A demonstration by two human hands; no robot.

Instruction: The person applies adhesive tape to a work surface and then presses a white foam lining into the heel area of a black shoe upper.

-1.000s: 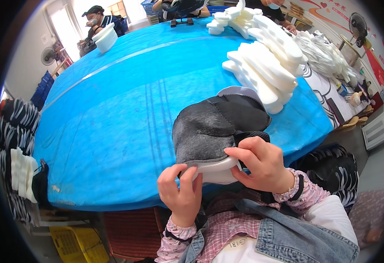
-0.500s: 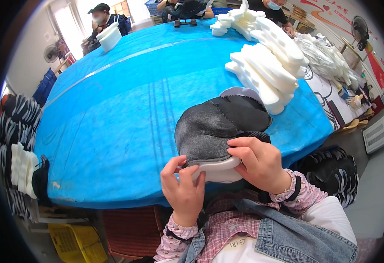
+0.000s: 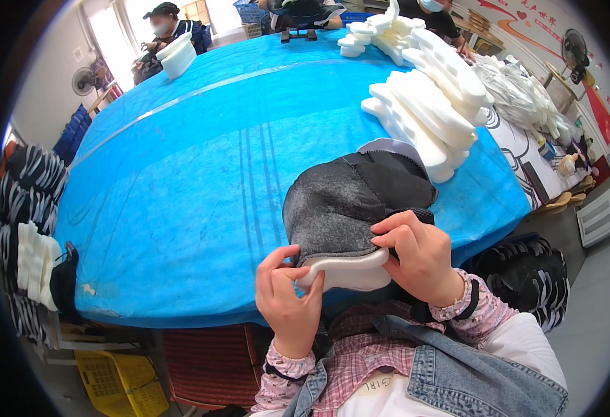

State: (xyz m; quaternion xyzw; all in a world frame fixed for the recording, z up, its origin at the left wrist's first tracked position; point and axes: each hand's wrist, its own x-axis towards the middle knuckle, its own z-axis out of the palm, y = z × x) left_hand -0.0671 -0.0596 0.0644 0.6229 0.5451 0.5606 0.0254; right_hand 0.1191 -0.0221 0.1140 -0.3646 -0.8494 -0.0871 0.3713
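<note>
At the near edge of the blue-covered table (image 3: 166, 187) lies a dark grey and black fabric cover (image 3: 329, 208) with a seam across it. A white foam piece (image 3: 354, 271) with a wavy edge shows from its near opening; the rest of the foam is hidden inside. My left hand (image 3: 287, 295) pinches the near left corner, thumb against the foam and fingers at the fabric. With thumb and fingers closed, my right hand (image 3: 420, 257) grips the cover's rim on the right of the opening. A pale grey flap (image 3: 392, 146) sticks out at the far end.
White foam pieces (image 3: 427, 121) are piled beyond the cover, at the right. Another foam stack (image 3: 178, 55) stands at the far left. Dark pieces (image 3: 527, 274) are stacked below the right edge. A yellow basket (image 3: 121, 386) sits at lower left. Other people work around the table.
The cover has shifted slightly right, and more white foam shows at its near opening. My right hand has moved a little right with the rim. The person at far left has lowered a hand.
</note>
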